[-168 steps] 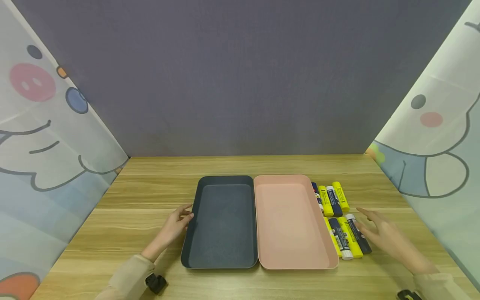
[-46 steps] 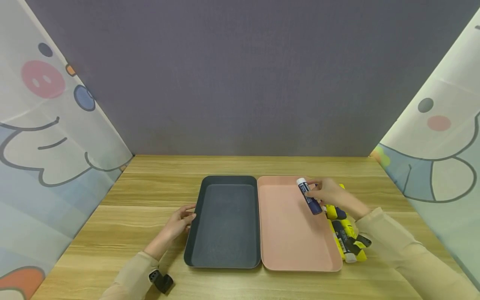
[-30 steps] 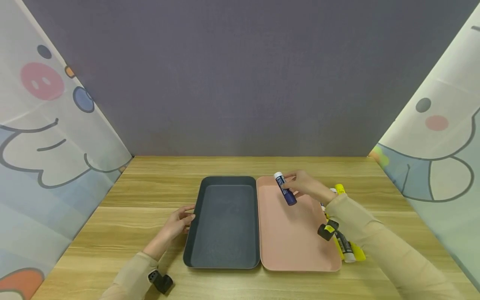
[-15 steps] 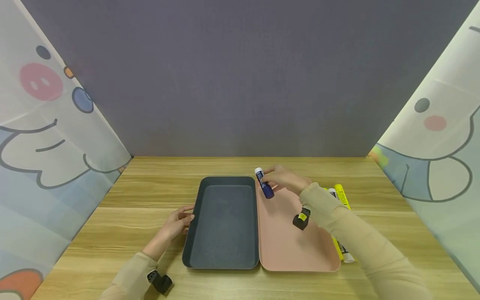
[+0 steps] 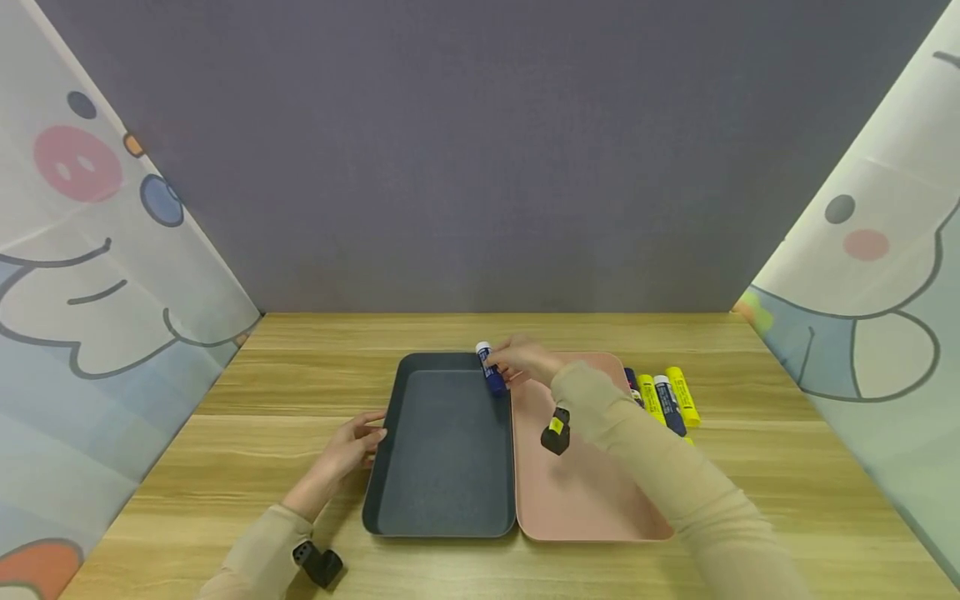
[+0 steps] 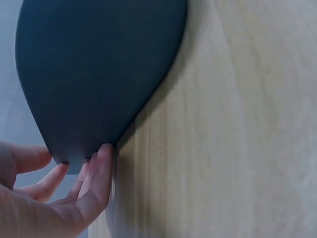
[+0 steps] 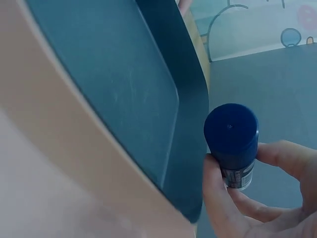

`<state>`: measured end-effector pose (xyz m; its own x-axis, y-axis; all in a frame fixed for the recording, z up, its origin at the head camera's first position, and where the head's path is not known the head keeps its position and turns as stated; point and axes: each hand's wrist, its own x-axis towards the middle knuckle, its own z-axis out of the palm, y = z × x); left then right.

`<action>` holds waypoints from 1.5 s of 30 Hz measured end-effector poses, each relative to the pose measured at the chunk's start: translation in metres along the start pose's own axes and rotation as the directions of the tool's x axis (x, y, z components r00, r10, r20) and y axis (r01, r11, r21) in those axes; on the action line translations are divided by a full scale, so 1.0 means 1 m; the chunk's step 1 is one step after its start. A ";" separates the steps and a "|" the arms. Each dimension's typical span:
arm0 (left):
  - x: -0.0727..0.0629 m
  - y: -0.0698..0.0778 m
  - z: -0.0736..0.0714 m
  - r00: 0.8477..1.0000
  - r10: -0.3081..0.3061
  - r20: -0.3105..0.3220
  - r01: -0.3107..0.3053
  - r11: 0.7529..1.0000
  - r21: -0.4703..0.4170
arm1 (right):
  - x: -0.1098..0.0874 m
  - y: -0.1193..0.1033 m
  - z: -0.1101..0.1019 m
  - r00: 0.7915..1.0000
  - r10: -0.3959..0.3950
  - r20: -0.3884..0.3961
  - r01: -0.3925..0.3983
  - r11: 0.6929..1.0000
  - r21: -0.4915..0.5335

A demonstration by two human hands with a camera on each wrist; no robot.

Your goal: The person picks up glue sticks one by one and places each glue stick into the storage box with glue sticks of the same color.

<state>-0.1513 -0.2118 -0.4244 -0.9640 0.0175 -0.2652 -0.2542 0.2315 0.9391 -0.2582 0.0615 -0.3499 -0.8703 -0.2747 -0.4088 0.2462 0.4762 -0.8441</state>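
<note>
My right hand (image 5: 525, 359) pinches a dark blue glue stick (image 5: 491, 372) with a white cap, tilted over the far right corner of the dark grey tray (image 5: 438, 458). In the right wrist view the blue bottom end of the glue stick (image 7: 231, 130) faces the camera, thumb and fingers on either side of it. My left hand (image 5: 347, 450) rests at the left side of the dark tray. Its fingertips touch the tray's outer wall (image 6: 99, 84) in the left wrist view. Nothing lies inside the dark tray.
A pink tray (image 5: 555, 508) stands right against the dark one, partly under my right sleeve. Beyond it lie several glue sticks, among them a yellow one (image 5: 682, 397) and a dark blue one (image 5: 670, 406); my right forearm hides others. A grey panel (image 5: 480, 167) rises behind the table.
My right hand has picked up the dark blue glue stick and carried it leftward across the pink tray to above the dark tray's corner. The left hand stays at the dark tray's side.
</note>
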 end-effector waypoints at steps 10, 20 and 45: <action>-0.001 -0.001 -0.001 1.000 -0.006 -0.005 0.006 1.000 -0.018 | 0.013 0.000 0.027 0.998 0.057 -0.015 -0.056 0.995 0.086; 0.000 -0.003 -0.002 1.000 -0.002 -0.009 0.002 1.000 -0.019 | 0.021 0.000 0.049 0.992 0.117 -0.047 -0.111 0.986 0.122; 0.001 -0.003 -0.002 1.000 0.019 0.012 -0.019 1.000 -0.014 | 0.032 0.013 0.064 0.982 0.162 -0.098 -0.143 0.975 0.172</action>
<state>-0.1512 -0.2147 -0.4268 -0.9676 0.0339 -0.2501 -0.2371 0.2172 0.9469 -0.2551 0.0057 -0.3962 -0.8566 -0.1105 -0.5040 0.4382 0.3600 -0.8237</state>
